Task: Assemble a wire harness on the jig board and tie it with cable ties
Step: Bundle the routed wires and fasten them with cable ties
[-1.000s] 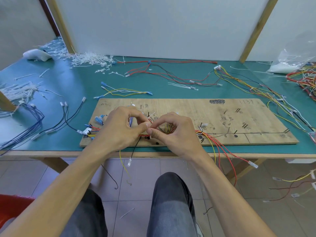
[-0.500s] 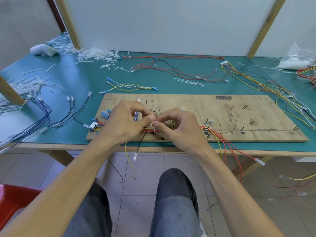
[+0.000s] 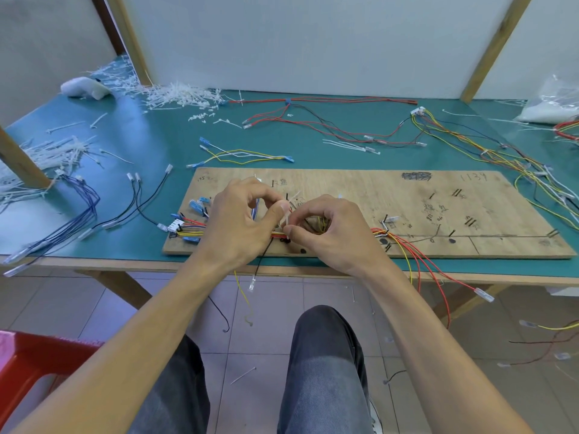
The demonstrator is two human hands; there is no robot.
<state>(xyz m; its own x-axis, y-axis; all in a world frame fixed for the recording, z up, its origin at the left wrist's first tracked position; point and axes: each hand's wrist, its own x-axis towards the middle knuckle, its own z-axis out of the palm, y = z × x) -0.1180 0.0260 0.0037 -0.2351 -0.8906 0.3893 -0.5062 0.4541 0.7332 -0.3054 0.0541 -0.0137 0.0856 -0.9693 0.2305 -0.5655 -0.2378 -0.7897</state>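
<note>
Lying flat at the near edge of the green worktop (image 3: 150,142): the plywood jig board (image 3: 407,208). Strung along its near-left part, among the pegs: the wire harness (image 3: 191,229), red, yellow and black strands, with white and blue connectors at the left end and loose tails hanging off the worktop's front edge.

Held close together over the harness, fingertips almost touching: left hand (image 3: 241,228) and right hand (image 3: 330,234). Pinched between thumb and forefinger of each: a white cable tie (image 3: 286,219), standing at a slant above the bundle. Seemingly looped round the wires at its lower end, though hidden there by the fingers. Remaining fingers of both hands curled.

Beyond the board: a yellow-and-white wire set (image 3: 244,156) with blue terminals, a spread of red wires (image 3: 313,122), and a long mixed bundle (image 3: 488,151) off to the right. Heaped at the far left corner: loose white ties (image 3: 178,95). Down on the floor at the left, beside the knee: a red plastic object (image 3: 31,364).
</note>
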